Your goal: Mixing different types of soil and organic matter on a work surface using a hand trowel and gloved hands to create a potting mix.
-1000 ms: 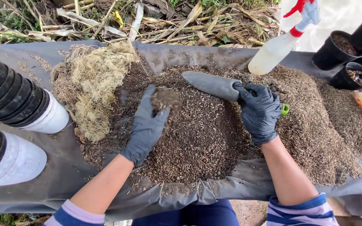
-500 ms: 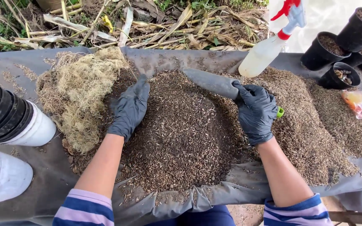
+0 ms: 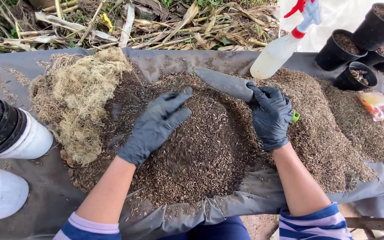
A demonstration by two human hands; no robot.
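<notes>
Grey cloth (image 3: 45, 195) holds a big soil heap (image 3: 210, 146), with bare cloth near its front edge. On the heap, the left hand (image 3: 154, 126) lies flat with loose fingers. Beside it, the right hand (image 3: 270, 116) grips a trowel (image 3: 225, 83).

The trowel (image 3: 225, 83) is a narrow grey scoop with a rounded tip. It lies nearly flat over the heap, its blade pointing toward ten o'clock and its handle running back toward four o'clock, where a bright green end (image 3: 295, 116) shows. The blade looks bare of mix.

The potting mix (image 3: 201, 146) is a broad mound of dark brown, coarse chips and husks, heaped in the middle of the grey sheet (image 3: 165, 58) that covers the table. At its nine o'clock edge it meets a clump of pale, straw-coloured fibre (image 3: 83, 95). Toward three o'clock it runs into a lighter, tan stretch of the same loose stuff (image 3: 334, 133).
</notes>
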